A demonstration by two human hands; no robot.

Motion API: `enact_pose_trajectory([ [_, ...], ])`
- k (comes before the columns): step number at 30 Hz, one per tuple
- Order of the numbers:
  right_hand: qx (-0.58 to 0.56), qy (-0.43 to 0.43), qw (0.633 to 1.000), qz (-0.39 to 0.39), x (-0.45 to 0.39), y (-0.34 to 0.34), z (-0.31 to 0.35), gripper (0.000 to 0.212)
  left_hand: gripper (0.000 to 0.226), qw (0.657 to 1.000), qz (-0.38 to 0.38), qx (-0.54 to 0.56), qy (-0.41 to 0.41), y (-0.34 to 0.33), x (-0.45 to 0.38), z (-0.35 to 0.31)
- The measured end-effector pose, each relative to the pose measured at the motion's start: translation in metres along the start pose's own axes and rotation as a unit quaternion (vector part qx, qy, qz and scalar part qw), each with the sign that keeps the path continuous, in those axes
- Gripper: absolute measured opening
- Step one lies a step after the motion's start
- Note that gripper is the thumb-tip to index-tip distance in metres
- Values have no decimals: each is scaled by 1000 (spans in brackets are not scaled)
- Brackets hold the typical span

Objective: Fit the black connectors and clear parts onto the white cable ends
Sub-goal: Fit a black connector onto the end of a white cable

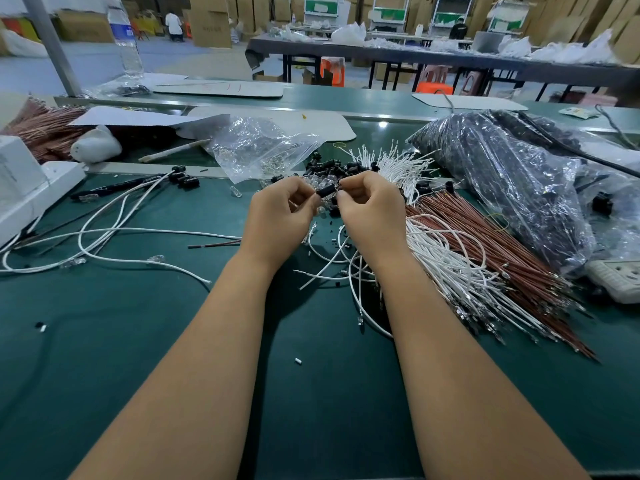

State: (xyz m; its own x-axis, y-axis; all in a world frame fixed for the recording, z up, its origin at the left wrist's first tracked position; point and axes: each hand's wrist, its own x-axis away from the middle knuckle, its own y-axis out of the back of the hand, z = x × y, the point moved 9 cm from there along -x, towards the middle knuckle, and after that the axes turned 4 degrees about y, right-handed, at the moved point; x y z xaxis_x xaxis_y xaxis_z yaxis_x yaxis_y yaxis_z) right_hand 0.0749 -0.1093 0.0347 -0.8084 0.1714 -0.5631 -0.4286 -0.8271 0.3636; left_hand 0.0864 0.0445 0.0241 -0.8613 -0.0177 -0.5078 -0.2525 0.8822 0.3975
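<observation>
1. L hand [284,211] & R hand [369,206] meet at frame centre, fingers curled, both pinching one small black cylindrical connector [326,192] between them, held above the green mat.
2. Pile of loose black connectors and clear plastic parts [332,169] lies just behind the hands; fanned bundle of thin white cables w/ metal tips [401,164] to its right.
3. Open room: bare dark green work mat [104,341] fills lower left & bottom centre, only a few tiny scraps on it.
4. Right side crowded: long bundle of red-brown wires [485,244] and a clear plastic bag of black parts [502,174] run toward the right edge.
5. Left: looped white cables w/ connectors fitted [114,233]; white box [24,181] at the left edge.
6. Upper centre: crumpled clear zip bag [256,147]. Beyond it, a warehouse w/ cardboard boxes [207,22] & long tables.
</observation>
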Motion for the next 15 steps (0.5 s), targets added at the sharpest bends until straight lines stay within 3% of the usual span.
enact_pose_trajectory([
  [15,-10,23,1000,17,4,-8,6,14,8,999,10,-33,13,0,0,2],
])
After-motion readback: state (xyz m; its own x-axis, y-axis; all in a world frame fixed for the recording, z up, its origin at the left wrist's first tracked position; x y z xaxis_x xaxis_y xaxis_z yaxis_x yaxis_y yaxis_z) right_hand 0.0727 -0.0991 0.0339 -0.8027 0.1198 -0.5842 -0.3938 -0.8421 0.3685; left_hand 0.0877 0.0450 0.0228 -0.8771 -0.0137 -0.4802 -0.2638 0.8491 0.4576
